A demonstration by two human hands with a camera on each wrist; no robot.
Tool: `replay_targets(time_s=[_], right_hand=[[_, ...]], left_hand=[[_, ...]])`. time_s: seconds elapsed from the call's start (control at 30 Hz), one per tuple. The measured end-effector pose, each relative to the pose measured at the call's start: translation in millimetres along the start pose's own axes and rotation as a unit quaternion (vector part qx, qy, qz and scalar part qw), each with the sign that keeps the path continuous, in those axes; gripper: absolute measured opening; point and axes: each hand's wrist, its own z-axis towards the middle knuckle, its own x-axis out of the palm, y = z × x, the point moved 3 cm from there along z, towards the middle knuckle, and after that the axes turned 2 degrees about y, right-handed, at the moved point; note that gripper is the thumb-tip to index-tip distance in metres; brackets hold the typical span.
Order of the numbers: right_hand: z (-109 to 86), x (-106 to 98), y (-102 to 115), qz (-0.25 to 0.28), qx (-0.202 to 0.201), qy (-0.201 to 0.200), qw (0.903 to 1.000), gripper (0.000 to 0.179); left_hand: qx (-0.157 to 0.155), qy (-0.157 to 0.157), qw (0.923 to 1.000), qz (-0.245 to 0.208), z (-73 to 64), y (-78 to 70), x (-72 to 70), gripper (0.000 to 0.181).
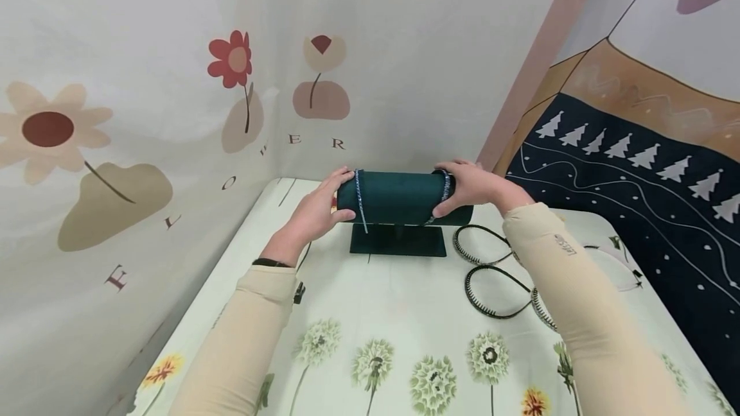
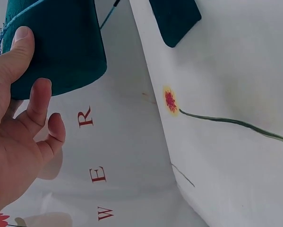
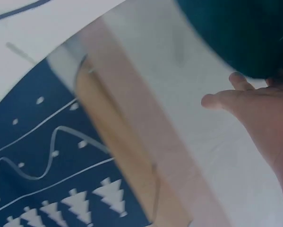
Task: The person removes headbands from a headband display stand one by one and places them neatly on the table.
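A dark green padded roll (image 1: 401, 198) on a flat stand base (image 1: 397, 241) sits at the table's far side in the head view. My left hand (image 1: 315, 214) grips its left end, thumb on the front; in the left wrist view the thumb presses the green fabric close to a blue cord-like band. That thin blue headband (image 1: 359, 198) hangs over the roll near the left hand. My right hand (image 1: 475, 186) holds a dark, glittery headband (image 1: 446, 186) over the roll's right part, thumb low in front and fingers on top. Those upper fingertips are partly hidden.
Two black toothed headbands (image 1: 469, 293) lie on the flowered table (image 1: 416, 303) right of the stand, with another partly under the right sleeve (image 1: 578, 287). A small black item (image 1: 299, 292) lies beside the left wrist. A printed curtain (image 1: 405, 82) stands behind.
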Motion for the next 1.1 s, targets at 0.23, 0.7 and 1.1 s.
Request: replay_targets(time_s=[0.23,0.7,1.1], right_hand=[[-18.6,-6.8,-28.7,0.035,0.003,-0.005,0.9994,0.117],[-16.8,-4.6,-24.2,0.033,0.009,-0.01,0.9994,0.117],[-14.7,5.1,-19.7,0.011,0.005,-0.015,0.9998,0.117]], left_hand=[[0.005,0.001,1.0,0.0,0.3,-0.4,-1.1,0.091],[0.002,-0.001,1.0,-0.002,-1.0,-1.1,-1.8,0.092],[0.003,0.0,1.0,0.0,-1.0,-0.8,1.0,0.092]])
